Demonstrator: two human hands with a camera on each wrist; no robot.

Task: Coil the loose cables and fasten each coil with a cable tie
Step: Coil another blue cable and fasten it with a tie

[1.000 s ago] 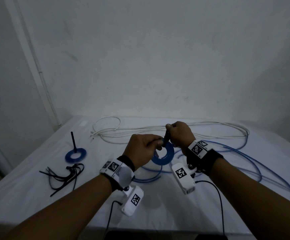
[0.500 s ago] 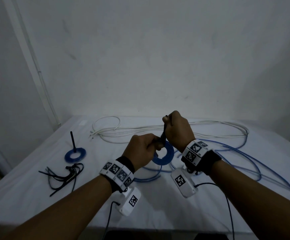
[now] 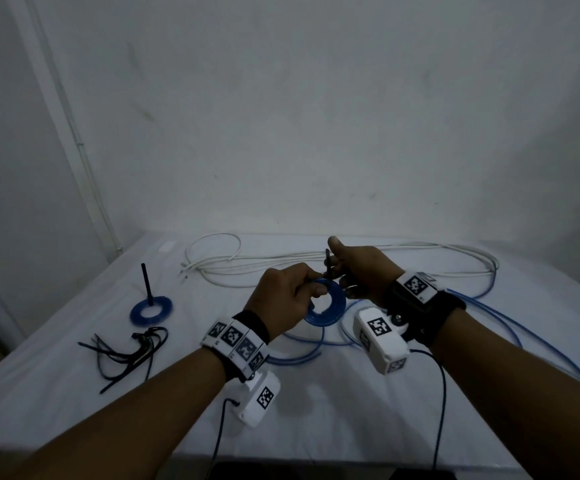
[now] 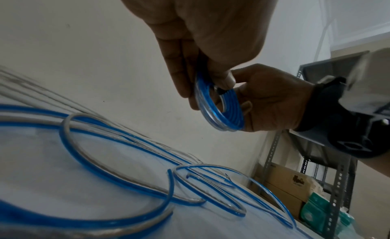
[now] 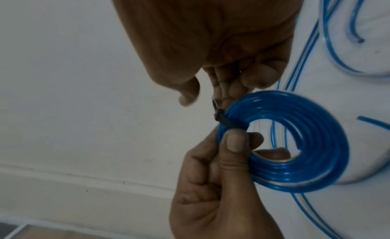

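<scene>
Gripping blue coil [image 3: 330, 308], hands [image 3: 286, 294] curled.

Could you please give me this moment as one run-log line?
step: tightening tie | left hand: holds blue coil | right hand: pulls black cable tie tail | done: one tied coil on table

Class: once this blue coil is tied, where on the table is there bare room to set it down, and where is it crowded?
Bare sheet lies on the table near edge between the forearms, and left of the left hand, between the finished coil and the white cables. The spare ties crowd the left; loose blue cables crowd the right, beyond the right hand.
</scene>
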